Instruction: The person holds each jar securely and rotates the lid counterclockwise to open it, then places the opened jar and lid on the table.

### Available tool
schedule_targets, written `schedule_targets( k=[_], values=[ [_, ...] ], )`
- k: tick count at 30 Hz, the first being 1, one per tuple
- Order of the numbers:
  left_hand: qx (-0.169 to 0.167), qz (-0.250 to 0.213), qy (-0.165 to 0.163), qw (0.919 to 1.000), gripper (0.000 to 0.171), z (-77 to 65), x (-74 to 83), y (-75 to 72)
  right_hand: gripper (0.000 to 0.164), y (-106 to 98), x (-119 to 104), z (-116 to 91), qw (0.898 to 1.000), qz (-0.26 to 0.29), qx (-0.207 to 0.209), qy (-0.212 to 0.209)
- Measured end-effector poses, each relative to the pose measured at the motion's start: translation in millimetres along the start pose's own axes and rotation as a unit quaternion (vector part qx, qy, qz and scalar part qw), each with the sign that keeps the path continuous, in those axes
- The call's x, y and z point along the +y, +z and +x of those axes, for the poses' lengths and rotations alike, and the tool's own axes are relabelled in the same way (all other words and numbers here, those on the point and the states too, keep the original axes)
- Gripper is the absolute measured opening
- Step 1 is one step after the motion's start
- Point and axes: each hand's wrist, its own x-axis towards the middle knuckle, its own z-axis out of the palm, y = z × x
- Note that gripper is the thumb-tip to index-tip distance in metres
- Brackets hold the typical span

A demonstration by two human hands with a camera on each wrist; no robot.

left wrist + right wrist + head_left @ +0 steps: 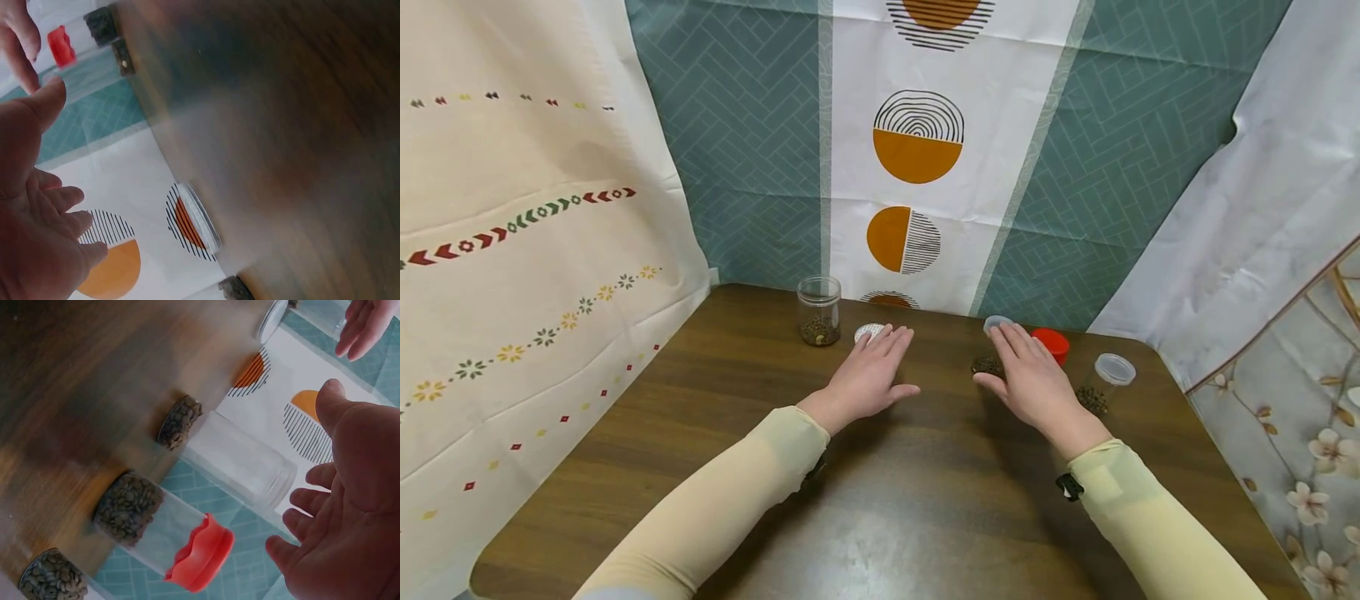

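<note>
My left hand (867, 379) hovers over the table with straight fingers, just in front of a round white lid (867, 332). Left of that lid, a clear jar (818, 310) without a cap holds a shallow layer of dark pellets or seeds. My right hand (1037, 383) is also raised, fingers extended and palm facing inward. It partly hides a clear jar (240, 459) and another jar with a red lid (1051, 343). Beside the right wrist stands a third clear jar (1108, 382) with a pale top. Both hands hold nothing.
All of it stands on a dark brown wooden table (880, 517). Behind the table hangs a teal and white patterned curtain (745, 150). An embroidered cream cloth (535, 292) hangs at the left, and a floral cloth (1285, 450) at the right.
</note>
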Motion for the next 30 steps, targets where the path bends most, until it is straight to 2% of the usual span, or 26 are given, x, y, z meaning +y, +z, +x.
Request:
schedule_targets(
  k=[16, 23, 30],
  values=[
    [-0.009, -0.007, 0.022, 0.9997, 0.093, -2.2, 14.2, 11.1, 0.086, 1.8, 9.1, 5.9, 0.998, 0.003, -0.049, 0.037],
    [-0.016, 0.000, 0.024, 0.9996, 0.094, -6.2, 16.0, 10.7, 0.085, 4.5, 11.7, 7.3, 0.999, 0.008, -0.037, 0.020],
    [-0.012, -0.030, 0.021, 0.9992, 0.093, -6.4, 13.6, 10.1, 0.084, 5.4, 11.0, 8.4, 0.999, 0.016, -0.027, 0.004]
  ],
)
